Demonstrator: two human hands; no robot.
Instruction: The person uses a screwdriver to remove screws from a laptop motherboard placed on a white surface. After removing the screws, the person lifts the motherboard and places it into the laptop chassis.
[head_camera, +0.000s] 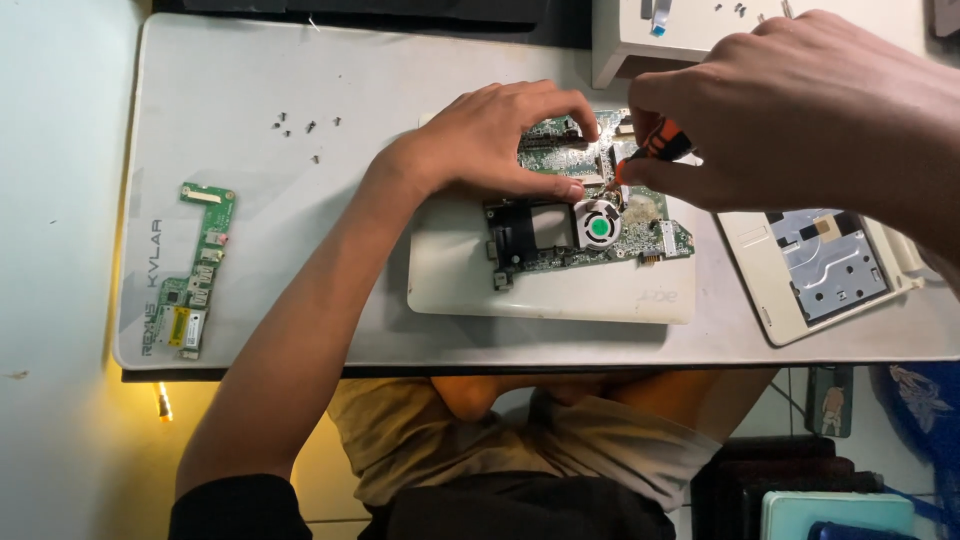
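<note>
A green laptop motherboard (560, 245) with a round fan (598, 224) lies on a white laptop shell (550, 295) on the grey mat. My left hand (500, 135) rests on the board's upper part, its fingers pressing the board down. My right hand (800, 110) comes in from the upper right and grips a small orange-handled screwdriver (660, 143), whose tip points at the board beside my left fingertips.
A narrow green circuit board (197, 270) lies at the mat's left edge. Several loose screws (305, 130) sit at the upper left. A white palmrest panel (815, 270) lies to the right, and a white case part (640, 30) lies at the top. My knees are below the table edge.
</note>
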